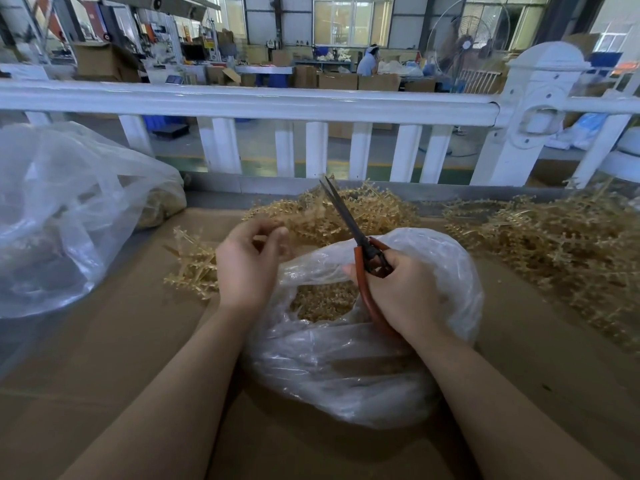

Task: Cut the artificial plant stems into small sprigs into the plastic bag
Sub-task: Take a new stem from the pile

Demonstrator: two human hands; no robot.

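- Tan artificial plant stems (346, 216): heaped behind bag, within reach.
- Clear plastic bag (374, 368): mouth open, catching cut sprigs (322, 303).
- Left hand (247, 263): fingers curled, seemingly pinching a stem.
- Right hand (401, 292): gripping orange-handled scissors (349, 226), blades closed, poised over bag.

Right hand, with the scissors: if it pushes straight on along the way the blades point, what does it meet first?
Most likely the tan stem pile directly behind the plastic bag. The right hand grips the scissors, blades shut, tips already over that pile. One view only, so their height above it is unclear.
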